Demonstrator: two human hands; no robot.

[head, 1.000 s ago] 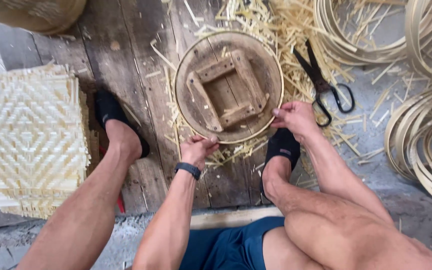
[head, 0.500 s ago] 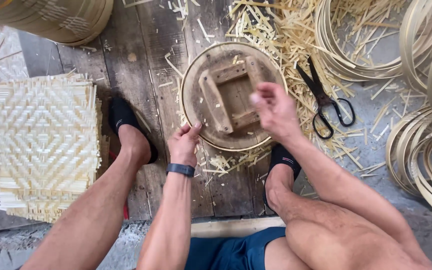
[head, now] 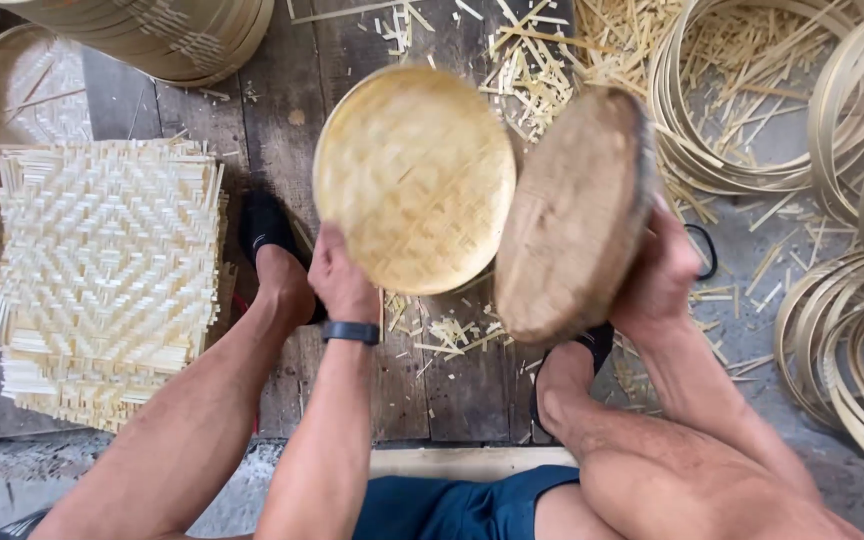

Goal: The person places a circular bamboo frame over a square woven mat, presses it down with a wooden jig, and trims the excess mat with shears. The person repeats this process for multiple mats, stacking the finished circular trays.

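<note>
Sitting over a plank floor (head: 452,390), one foot on each side. Left hand (head: 342,280) holding a round woven tray (head: 414,178) above the planks' middle; right hand (head: 657,280) holding a tilted round wooden mould (head: 572,215) just right of it, edges nearly touching. Lying at the left edge: a stack of woven mats (head: 102,280). Resting at the right edge: coiled hoops (head: 852,300). Lying at the far edge: loose strips (head: 542,70) and stacked trays (head: 172,35).

Bare planks (head: 282,110) lie open ahead, hemmed by woven mats (head: 102,280) leftward and bamboo hoops (head: 852,330) rightward.

Left hand (head: 342,280) holds woven bamboo tray (head: 414,178); right hand (head: 660,275) holds round wooden mould (head: 572,215)
</note>
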